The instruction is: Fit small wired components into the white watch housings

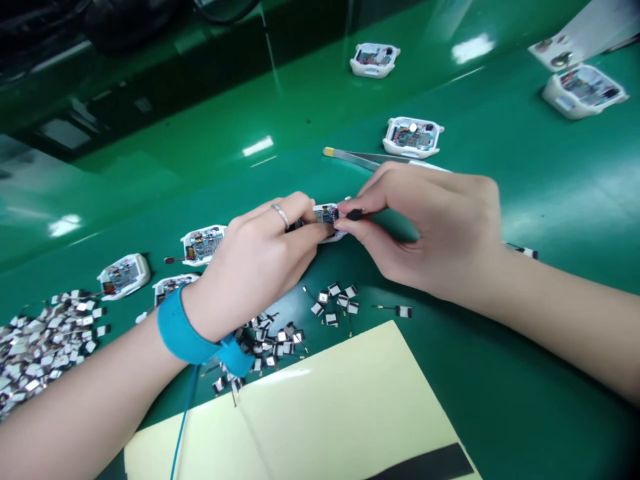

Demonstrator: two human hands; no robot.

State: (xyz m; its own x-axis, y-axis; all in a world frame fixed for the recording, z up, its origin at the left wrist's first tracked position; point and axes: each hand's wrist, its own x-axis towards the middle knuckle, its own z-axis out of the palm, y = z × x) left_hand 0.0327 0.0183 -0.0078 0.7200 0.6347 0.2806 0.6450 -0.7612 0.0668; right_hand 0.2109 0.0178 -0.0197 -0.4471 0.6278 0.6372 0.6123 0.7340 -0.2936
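My left hand (253, 267) grips a small white device housing (326, 215) with a circuit board inside, its fingers covering much of the housing. My right hand (430, 230) pinches a small black component (354, 215) between thumb and forefinger, right at the housing's edge. Just beyond my right hand lie steel tweezers (357, 157), apart from my fingers. Several tiny flat batteries with thin wires (333, 303) are scattered below my hands. A blue wrist strap (187, 333) circles my left wrist, and a ring (280, 214) sits on one finger.
Several open white housings (203, 245) stand along the glossy green bench (560, 180). A large heap of small batteries (43, 353) lies at the left. A pale yellow folder (325, 413) sits at the near edge, and a paper sheet (585, 30) lies at the far right.
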